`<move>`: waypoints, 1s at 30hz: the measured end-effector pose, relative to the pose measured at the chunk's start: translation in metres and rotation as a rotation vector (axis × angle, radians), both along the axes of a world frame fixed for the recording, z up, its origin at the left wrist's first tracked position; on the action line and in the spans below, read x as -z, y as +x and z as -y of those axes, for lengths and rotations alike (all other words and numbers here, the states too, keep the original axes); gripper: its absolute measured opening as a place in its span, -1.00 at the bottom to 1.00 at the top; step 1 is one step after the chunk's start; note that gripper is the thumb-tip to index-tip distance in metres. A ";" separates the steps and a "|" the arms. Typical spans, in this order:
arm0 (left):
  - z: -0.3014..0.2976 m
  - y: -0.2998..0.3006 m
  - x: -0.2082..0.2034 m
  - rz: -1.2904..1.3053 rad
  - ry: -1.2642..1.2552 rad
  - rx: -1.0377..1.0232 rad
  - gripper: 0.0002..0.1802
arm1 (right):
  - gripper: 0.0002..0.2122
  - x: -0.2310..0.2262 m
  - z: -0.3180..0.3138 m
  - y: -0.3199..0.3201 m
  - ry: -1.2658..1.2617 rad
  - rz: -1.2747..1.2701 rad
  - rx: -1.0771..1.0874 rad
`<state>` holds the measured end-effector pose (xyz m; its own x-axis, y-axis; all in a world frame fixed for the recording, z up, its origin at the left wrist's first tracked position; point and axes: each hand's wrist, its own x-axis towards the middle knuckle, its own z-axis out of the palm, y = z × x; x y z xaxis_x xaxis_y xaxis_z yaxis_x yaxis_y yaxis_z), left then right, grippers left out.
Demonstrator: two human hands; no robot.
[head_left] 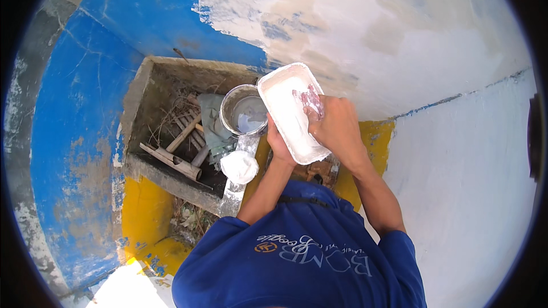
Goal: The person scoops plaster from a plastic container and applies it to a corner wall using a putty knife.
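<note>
A white rectangular tray [281,102], its inside coated with white paste, is held tilted in front of my chest. My left hand [278,144] grips it along the left side, partly hidden beneath the tray. Over the tray's right side, my right hand [337,125] is closed on a reddish-purple, paste-smeared piece [311,100]; its kind cannot be made out. Just left of the tray stands a round bucket [224,108] with greyish liquid inside. Below the bucket, a round white paste-covered thing [240,167] rests on a splashed narrow ledge [232,198].
A concrete trough [134,88] at the left holds sticks, split bamboo [171,162] and a grey-green cloth [212,120]. Behind it rises a blue wall [171,5]. A patchy white wall [354,28] stands ahead and continues at the right, with yellow paint [377,140] low down.
</note>
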<state>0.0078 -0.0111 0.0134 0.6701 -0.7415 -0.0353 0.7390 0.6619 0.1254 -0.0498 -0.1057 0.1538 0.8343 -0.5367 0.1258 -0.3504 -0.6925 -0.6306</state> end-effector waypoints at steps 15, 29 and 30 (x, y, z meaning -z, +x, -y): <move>0.003 0.004 0.006 0.036 -0.013 0.022 -0.26 | -0.85 -0.005 0.001 0.003 -0.049 -0.024 -0.071; 0.001 0.000 -0.008 0.042 -0.028 0.042 -0.27 | -0.85 -0.004 -0.001 0.011 -0.099 -0.038 -0.091; 0.001 0.001 -0.005 0.044 -0.084 0.053 -0.28 | -0.85 -0.005 -0.004 0.011 -0.052 -0.040 -0.129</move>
<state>0.0087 -0.0126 0.0184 0.6297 -0.7747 0.0571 0.7679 0.6319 0.1048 -0.0388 -0.1021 0.1591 0.9009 -0.4182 0.1161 -0.2804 -0.7649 -0.5799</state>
